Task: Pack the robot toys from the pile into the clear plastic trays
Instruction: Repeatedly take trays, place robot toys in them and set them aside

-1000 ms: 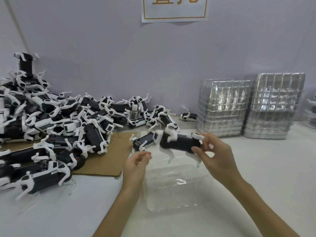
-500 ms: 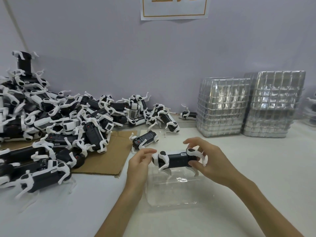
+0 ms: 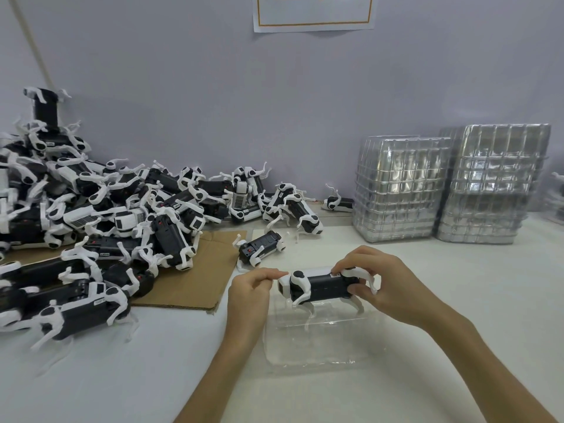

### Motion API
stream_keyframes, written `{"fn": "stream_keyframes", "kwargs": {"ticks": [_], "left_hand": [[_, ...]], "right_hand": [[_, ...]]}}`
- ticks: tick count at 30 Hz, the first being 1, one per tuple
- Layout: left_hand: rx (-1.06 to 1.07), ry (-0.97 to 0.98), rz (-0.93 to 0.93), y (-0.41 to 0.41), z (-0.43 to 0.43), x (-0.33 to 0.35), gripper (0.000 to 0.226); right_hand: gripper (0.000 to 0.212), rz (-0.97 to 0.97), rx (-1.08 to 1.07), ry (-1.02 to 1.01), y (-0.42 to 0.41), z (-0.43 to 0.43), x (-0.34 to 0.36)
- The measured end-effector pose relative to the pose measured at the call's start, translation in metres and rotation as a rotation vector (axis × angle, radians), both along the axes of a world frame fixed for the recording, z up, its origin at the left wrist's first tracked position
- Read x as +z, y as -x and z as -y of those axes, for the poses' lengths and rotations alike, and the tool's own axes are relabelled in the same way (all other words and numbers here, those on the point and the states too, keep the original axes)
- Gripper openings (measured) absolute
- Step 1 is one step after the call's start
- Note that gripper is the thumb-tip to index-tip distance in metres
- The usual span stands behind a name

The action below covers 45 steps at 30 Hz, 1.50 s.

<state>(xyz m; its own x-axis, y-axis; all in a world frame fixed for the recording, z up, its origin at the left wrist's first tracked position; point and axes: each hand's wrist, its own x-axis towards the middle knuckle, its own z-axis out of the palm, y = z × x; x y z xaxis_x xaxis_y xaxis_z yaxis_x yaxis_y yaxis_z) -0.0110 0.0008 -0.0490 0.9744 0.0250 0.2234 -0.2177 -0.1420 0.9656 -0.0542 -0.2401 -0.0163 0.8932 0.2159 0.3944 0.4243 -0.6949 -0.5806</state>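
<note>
both hands are in over the clear tray (image 3: 317,355), forearms coming up from the bottom edge. right hand (image 3: 393,290) clamps the rear end of one robot toy (image 3: 323,286): fingers curled over the top, thumb on the near side. toy is level, legs down, head end to the left, over the far part of the tray. tray sits on the white table (image 3: 457,285) just in front of us. left hand (image 3: 250,296) has fingers curled, tips right at the toy's white head. we can't tell if they pinch it or just sit beside it. also can't tell whether the toy's feet touch the tray: plastic is see-through w/ glare, edges barely read. toy's rear legs are partly hidden by the right fingers. pile of toys (image 3: 100,215) at left sits partly on cardboard (image 3: 189,288) and is cut off by the frame edge. one loose toy (image 3: 261,247) lies btwn pile and hands. tray stacks (image 3: 399,190) stand back right by the wall, count per stack not readable. wall sign (image 3: 314,13) is cropped at top, text unreadable.
</note>
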Motion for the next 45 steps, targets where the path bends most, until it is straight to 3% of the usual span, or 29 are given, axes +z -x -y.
{"fn": "stream_keyframes", "kwargs": {"ticks": [4, 11, 17, 22, 29, 31, 35, 40, 45], "left_hand": [[-0.004, -0.084, 0.019, -0.001, 0.000, -0.003, 0.041], [-0.080, 0.025, -0.059, 0.003, 0.002, 0.001, 0.028], [-0.093, -0.040, -0.067, 0.001, 0.000, -0.002, 0.013], [-0.060, -0.060, -0.065, -0.002, -0.001, -0.006, 0.025], [-0.043, -0.057, -0.051, -0.003, 0.001, -0.007, 0.023], [-0.045, -0.061, -0.052, -0.003, 0.001, -0.007, 0.023], [-0.050, -0.057, -0.053, -0.002, 0.000, -0.007, 0.020], [-0.070, -0.052, -0.045, 0.001, 0.000, -0.004, 0.011], [-0.073, -0.059, -0.059, 0.001, 0.000, -0.004, 0.012]], "right_hand": [[0.046, 0.008, -0.002, 0.028, 0.000, -0.002, -0.001], [0.048, -0.019, -0.019, 0.052, 0.000, 0.000, -0.001], [0.049, -0.029, 0.004, 0.096, 0.001, -0.004, -0.003], [0.046, -0.062, 0.038, 0.087, 0.003, -0.005, 0.000], [0.079, -0.156, -0.028, 0.011, 0.004, 0.012, 0.002], [0.068, -0.127, -0.067, -0.100, 0.002, 0.011, 0.002], [0.023, -0.106, -0.141, -0.222, -0.001, 0.010, 0.000], [0.010, -0.214, -0.129, -0.205, -0.006, 0.010, -0.005], [0.011, -0.288, -0.117, -0.163, -0.005, 0.013, -0.007]]}}
